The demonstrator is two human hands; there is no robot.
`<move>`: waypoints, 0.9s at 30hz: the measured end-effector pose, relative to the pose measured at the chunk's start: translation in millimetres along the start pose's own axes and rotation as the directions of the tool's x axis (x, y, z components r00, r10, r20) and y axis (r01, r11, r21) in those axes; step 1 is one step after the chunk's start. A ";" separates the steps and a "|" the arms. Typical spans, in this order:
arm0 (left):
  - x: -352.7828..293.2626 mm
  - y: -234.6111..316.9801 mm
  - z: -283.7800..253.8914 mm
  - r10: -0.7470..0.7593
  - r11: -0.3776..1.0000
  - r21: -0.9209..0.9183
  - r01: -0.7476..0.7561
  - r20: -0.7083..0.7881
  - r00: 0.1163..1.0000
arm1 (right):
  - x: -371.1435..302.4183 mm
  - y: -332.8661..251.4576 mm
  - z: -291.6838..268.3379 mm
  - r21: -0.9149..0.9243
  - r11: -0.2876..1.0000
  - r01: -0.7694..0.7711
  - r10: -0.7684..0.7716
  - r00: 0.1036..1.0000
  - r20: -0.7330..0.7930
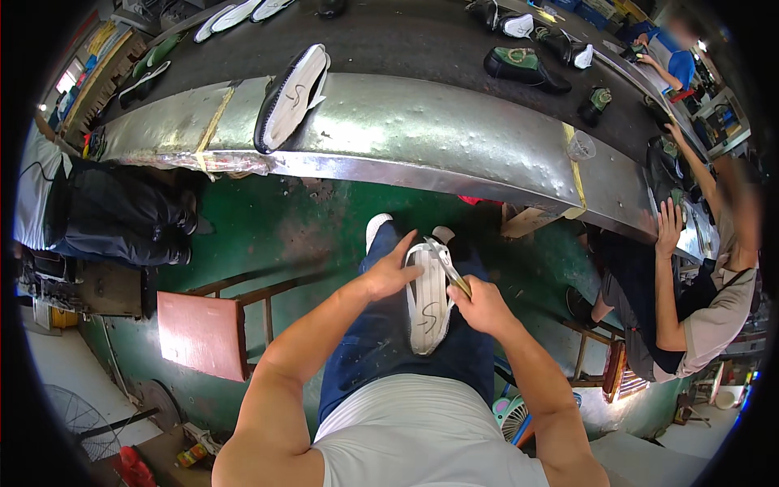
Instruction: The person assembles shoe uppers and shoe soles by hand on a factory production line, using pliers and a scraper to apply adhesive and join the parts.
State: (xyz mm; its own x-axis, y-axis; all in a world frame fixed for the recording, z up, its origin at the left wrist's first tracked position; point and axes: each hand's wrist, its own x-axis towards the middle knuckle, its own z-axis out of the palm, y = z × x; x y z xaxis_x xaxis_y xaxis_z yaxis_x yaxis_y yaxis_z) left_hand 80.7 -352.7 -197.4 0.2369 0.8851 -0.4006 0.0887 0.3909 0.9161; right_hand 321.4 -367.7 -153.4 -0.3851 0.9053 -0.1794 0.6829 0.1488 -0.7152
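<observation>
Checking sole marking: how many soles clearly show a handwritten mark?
2: the near sole, touched by the left hand, and the farther sole on the metal bench edge. Pale soles at upper left are too small to judge; other marks may be hidden.

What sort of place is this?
Likely a shoemaking workshop: shoes lie along a long metal-edged bench, a pale-soled shoe and a tool are in hand, and co-workers are nearby.
</observation>
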 end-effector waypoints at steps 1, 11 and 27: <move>3.0 -17.0 1.2 0.008 1.000 0.002 -0.008 -0.006 1.000 | 0.5 7.3 3.7 -0.016 0.999 -0.049 0.049 0.998 0.040; -20.4 -54.7 48.2 0.030 0.993 0.116 0.003 -0.279 0.960 | -3.1 32.4 46.8 0.228 0.945 -0.234 0.269 0.953 -0.136; -7.3 -13.9 57.1 -0.264 0.944 -0.074 0.321 0.411 0.872 | -54.3 96.8 33.0 0.498 0.843 -0.204 0.263 0.964 -0.050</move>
State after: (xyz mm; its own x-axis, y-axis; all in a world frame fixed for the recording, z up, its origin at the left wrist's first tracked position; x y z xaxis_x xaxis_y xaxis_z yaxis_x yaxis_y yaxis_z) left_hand 133.0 -379.0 -206.4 0.5813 0.5648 -0.5857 0.0884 0.6718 0.7355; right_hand 387.9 -415.6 -235.2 -0.1609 0.9312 -0.3270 0.3446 -0.2575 -0.9027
